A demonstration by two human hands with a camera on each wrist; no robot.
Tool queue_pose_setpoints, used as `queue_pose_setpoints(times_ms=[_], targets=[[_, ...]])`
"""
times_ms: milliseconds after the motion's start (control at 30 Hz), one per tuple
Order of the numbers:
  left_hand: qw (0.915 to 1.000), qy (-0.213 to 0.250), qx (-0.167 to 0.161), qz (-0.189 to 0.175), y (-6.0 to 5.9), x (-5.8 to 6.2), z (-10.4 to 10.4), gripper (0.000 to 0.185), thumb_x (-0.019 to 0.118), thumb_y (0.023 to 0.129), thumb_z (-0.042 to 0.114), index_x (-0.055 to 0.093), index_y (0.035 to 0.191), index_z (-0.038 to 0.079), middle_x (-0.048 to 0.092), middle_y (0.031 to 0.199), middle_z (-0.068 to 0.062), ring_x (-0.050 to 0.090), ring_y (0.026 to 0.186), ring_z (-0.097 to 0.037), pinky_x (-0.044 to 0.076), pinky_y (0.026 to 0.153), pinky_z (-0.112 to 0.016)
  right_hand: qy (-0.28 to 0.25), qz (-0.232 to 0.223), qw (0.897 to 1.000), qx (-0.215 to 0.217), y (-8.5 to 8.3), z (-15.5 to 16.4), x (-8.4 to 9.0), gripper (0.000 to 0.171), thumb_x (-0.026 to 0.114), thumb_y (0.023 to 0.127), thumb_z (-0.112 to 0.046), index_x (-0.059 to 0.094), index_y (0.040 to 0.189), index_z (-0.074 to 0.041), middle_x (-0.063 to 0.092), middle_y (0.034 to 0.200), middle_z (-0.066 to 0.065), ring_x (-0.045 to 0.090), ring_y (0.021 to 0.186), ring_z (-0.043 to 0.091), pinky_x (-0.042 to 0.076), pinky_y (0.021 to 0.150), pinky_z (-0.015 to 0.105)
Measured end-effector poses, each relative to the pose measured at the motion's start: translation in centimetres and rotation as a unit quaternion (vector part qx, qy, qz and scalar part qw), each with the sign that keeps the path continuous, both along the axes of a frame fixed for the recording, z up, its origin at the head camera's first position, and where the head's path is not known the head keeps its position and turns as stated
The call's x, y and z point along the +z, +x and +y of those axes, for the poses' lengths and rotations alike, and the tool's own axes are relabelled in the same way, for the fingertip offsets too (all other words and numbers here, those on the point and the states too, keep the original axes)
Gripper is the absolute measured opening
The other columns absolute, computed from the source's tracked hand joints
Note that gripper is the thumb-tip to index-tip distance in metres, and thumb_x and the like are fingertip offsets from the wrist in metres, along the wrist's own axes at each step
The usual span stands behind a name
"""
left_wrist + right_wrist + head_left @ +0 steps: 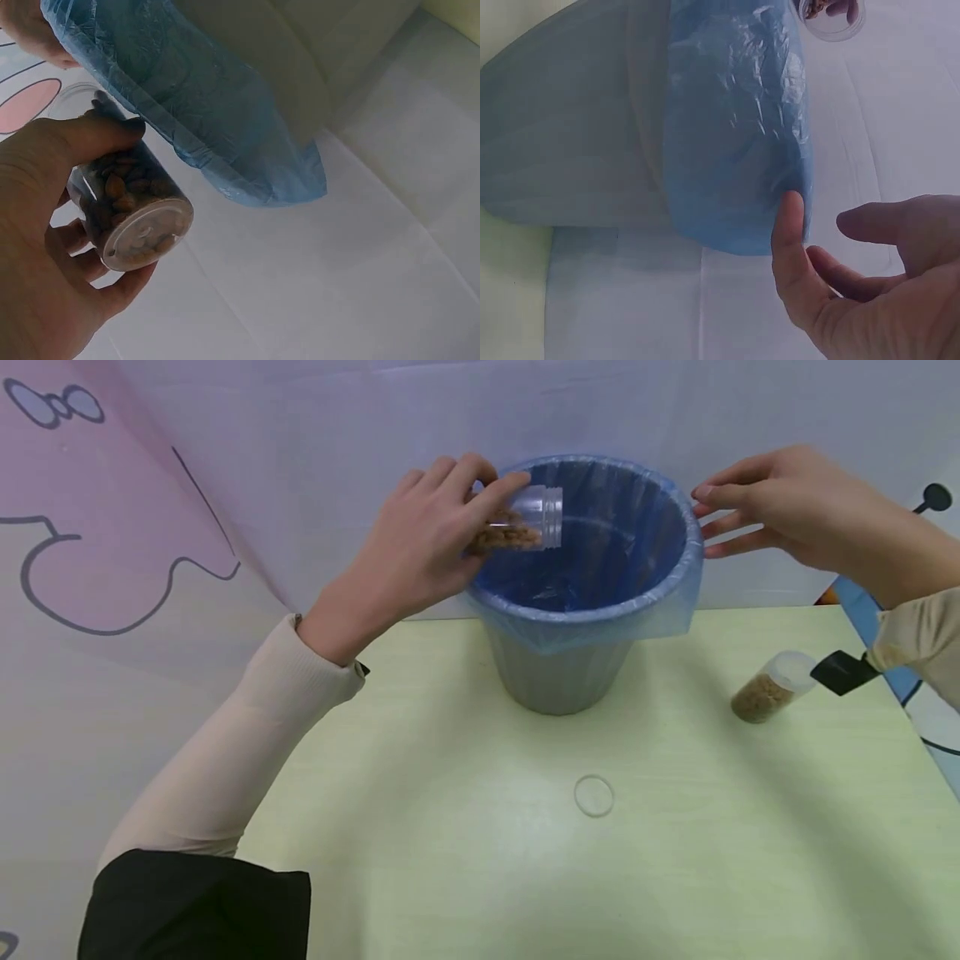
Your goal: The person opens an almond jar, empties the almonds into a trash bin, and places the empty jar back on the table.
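My left hand [431, 531] grips a clear plastic jar [531, 517] lying nearly on its side over the bin's left rim. Its uncapped, threaded mouth faces right, above the inside of the bin. Brown almonds [120, 187] fill much of the jar in the left wrist view. The grey bin [558, 672] stands at the back of the table, lined with a blue plastic bag [585, 610] folded over its rim. At the right rim is my right hand [780, 506], its fingers loosely extended; one fingertip is right at the bag's edge in the right wrist view.
A second clear jar [772, 687] with brown contents and a whitish lid stands on the table [480, 843] at the right. A thin pale ring [594, 796] lies in front of the bin. Behind rises a pale curtain-like backdrop [300, 443] with cartoon drawings.
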State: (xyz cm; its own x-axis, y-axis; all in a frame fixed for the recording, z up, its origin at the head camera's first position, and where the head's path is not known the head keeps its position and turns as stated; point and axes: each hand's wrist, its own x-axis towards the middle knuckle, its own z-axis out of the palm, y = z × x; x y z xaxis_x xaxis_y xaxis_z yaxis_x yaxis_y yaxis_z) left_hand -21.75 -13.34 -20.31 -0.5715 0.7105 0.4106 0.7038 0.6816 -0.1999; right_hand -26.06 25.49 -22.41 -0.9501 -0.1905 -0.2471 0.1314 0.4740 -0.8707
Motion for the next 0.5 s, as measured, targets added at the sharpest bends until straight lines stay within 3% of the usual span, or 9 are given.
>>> queue_pose_setpoints(times_ms=[167,500], targets=[[0.9995,-0.024,0.009,-0.017,-0.5,0.3,0.2,0.062,0.062,0.096,0.012,0.047,0.156,0.017,0.057,0.140,-0.016,0.057,0.123,-0.038,0.050,0.095,-0.055,-0.013,-0.036,0.999,-0.006,-0.5,-0.2,-0.3,0.051,0.058,0.106,-0.032,0.045,0.151,-0.012,0.065,0.107,-0.014,0.073,0.087,0.005,0.063,0.071,0.024],[0.9916,-0.062,0.051,-0.101,-1.1,1.4,1.0,0.077,0.071,0.092,0.018,0.037,0.161,0.012,0.056,0.145,-0.016,0.057,0.127,-0.038,0.051,0.099,-0.056,-0.106,-0.093,0.990,-0.017,-0.7,0.0,-0.8,0.046,0.065,0.102,-0.021,0.045,0.143,-0.018,0.070,0.103,-0.012,0.074,0.086,0.010,0.063,0.071,0.027]])
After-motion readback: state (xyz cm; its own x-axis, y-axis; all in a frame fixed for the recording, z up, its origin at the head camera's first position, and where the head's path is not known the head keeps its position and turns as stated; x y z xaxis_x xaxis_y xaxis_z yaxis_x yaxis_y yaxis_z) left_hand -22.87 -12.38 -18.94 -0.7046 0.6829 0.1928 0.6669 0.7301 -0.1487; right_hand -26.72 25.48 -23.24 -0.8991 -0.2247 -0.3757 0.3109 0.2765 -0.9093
